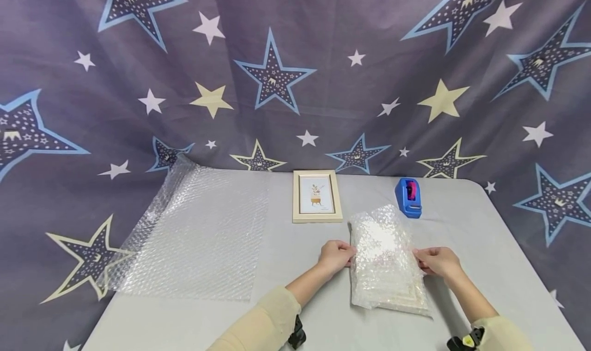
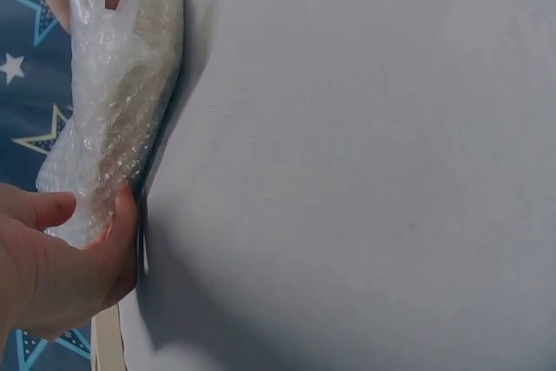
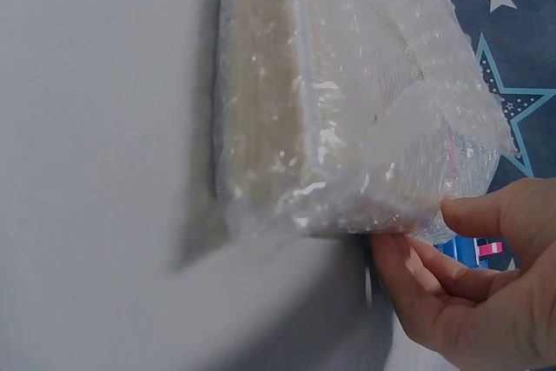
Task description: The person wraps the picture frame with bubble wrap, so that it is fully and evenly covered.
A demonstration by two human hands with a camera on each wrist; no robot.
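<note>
A picture frame wrapped in bubble wrap (image 1: 387, 271) lies in front of me, its pale border showing dimly through the film. My left hand (image 1: 336, 255) grips its left edge; up close, the thumb and fingers (image 2: 127, 219) sit on either side of the wrapped edge. On the opposite side my right hand (image 1: 438, 261) pinches the right edge, thumb on top of the film and fingers (image 3: 404, 284) beneath. The wrap is crumpled and loose at the far end. In the right wrist view the wrapped frame (image 3: 261, 84) appears slightly raised at that edge, with a shadow under it.
A wide sheet of bubble wrap (image 1: 203, 238) covers the table's left side and hangs over its edge. Behind the hands lies an unwrapped picture frame (image 1: 317, 217) with a plant print. A blue tape dispenser (image 1: 408, 199) with a pink core stands at the back right. A starred curtain (image 1: 295, 125) hangs behind.
</note>
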